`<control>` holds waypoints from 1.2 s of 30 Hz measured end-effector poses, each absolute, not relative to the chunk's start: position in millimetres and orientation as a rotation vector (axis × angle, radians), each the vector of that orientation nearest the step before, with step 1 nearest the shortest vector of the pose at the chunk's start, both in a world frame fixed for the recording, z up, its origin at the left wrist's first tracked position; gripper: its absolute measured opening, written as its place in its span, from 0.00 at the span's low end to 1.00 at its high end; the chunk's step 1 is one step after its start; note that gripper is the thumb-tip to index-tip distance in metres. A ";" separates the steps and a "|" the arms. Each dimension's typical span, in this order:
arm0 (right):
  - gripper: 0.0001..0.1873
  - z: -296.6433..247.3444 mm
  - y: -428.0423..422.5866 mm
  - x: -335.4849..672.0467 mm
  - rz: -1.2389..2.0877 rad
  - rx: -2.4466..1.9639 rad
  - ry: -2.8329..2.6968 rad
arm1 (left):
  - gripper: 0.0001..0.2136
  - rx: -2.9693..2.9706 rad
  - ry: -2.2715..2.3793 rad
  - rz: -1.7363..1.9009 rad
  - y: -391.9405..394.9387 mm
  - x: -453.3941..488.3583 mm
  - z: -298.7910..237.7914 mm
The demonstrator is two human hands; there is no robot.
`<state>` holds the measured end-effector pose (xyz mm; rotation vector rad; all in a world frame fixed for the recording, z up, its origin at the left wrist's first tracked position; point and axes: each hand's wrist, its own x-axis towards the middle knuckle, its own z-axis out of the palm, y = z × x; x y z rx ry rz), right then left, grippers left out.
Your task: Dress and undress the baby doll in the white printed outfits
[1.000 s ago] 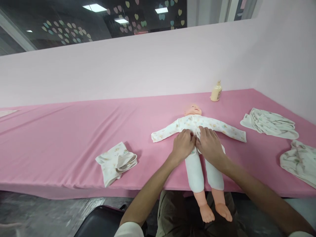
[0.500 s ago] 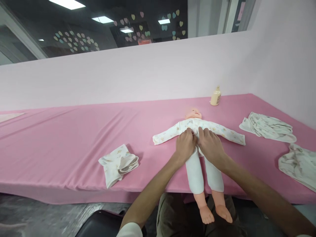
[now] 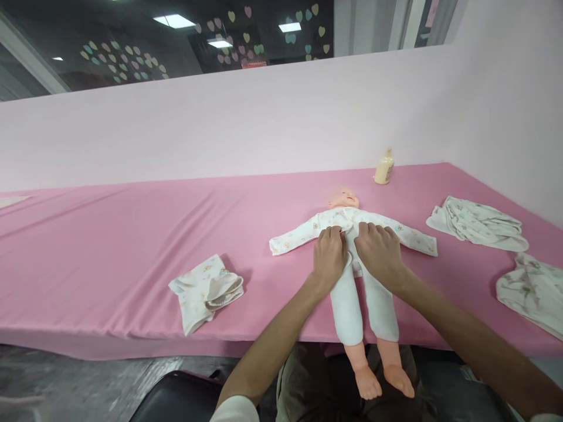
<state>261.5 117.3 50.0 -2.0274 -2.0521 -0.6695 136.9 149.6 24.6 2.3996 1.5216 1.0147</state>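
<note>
I clamp left hand (image 3: pixel 331 254) and right hand (image 3: pixel 378 252) on white, printed, long-sleeved cloth shirt (image 3: pixel 336 218); white-legged plastic doll (image 3: pixel 347 312) beneath both; step, presumably: front-edge handling; next move needs even tension.

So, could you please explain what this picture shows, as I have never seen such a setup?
There is no machine: this comes from a camera worn on a person's head, facing forward and down. Their bare left hand and right hand are closed on the front of a printed baby shirt on a doll, which lies on a pink sheet. A folded printed garment lies to the left, two crumpled cloths to the right, and a pump bottle stands near the wall.
</note>
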 end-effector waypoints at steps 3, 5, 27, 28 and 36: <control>0.12 57.1 122.4 261.4 -0.594 -2.091 -2.036 | 0.10 2.356 1.523 1.017 149.1 137.2 27.2; 0.11 62.2 123.0 263.4 -0.487 -2.147 -2.012 | 0.09 2.314 1.500 1.034 149.1 136.7 28.5; 0.13 42.4 102.6 271.5 0.388 -1.719 -1.647 | 0.10 2.485 1.228 1.053 146.8 132.6 22.9; 0.13 42.3 102.6 270.9 0.409 -1.713 -1.628 | 0.11 2.488 1.223 1.060 146.6 132.9 22.5; 0.15 38.1 98.8 269.8 0.558 -1.594 -1.488 | 0.10 2.474 1.225 1.092 146.2 136.0 18.6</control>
